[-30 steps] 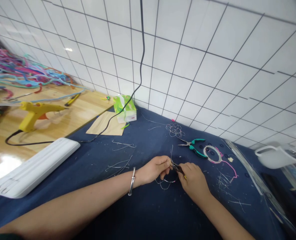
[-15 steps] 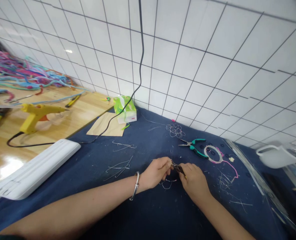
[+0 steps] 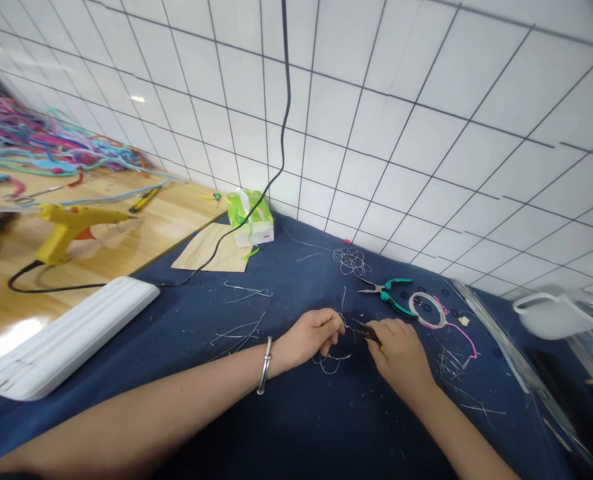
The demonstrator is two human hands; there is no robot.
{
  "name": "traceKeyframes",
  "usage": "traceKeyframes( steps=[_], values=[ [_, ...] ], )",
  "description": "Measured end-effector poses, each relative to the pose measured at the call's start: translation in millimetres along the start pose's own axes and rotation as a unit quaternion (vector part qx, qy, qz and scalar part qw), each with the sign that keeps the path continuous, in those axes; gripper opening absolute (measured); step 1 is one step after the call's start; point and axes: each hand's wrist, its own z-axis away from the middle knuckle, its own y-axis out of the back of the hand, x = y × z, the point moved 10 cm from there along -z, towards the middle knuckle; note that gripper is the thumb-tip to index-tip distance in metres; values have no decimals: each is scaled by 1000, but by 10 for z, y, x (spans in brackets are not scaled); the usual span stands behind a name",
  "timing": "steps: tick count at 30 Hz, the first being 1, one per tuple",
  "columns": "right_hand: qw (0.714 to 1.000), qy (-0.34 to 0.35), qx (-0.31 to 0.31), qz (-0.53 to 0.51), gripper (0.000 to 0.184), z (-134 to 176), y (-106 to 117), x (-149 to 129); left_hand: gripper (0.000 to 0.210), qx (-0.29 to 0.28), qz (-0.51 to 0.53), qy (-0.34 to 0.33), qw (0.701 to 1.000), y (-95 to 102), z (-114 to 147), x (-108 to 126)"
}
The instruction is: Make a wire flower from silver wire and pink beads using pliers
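Observation:
My left hand (image 3: 312, 337), with a silver bangle at the wrist, pinches a thin silver wire (image 3: 343, 303). One end of that wire sticks up above the fingers, and loops of it hang below the hand over the dark blue cloth. In my right hand (image 3: 399, 350) is a pair of dark-jawed pliers (image 3: 369, 331), mostly covered by the fingers. The jaws point left toward the wire and look slightly parted, a small gap away from my left fingertips. Teal-handled needle-nose pliers (image 3: 389, 291) lie just beyond my right hand.
Cut wires (image 3: 239, 337) and a flower-shaped wire coil (image 3: 351, 261) lie on the cloth. Rightward are a white ring (image 3: 416, 313) with pink cord and a white cup (image 3: 551, 317). Leftward are a power strip (image 3: 76, 337), a yellow glue gun (image 3: 59, 233) and a tissue pack (image 3: 250, 220).
The plier jaws have come away from the wire, and my right hand has shifted slightly right. My left hand has moved a little left, still pinching the wire.

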Motion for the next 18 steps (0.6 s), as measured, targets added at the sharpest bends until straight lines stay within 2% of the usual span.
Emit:
traceKeyframes(
  steps=[7, 12, 18],
  values=[
    [997, 34, 22, 69, 25, 46, 83, -161, 29, -23, -25, 4, 999, -57, -1, -18],
    [995, 42, 25, 84, 24, 54, 92, -167, 32, -36, -45, -3, 998, -61, 2, -30],
    [996, 28, 16, 79, 24, 61, 34, -121, 24, -42, -43, -7, 998, -64, 0, -29]
  ],
)
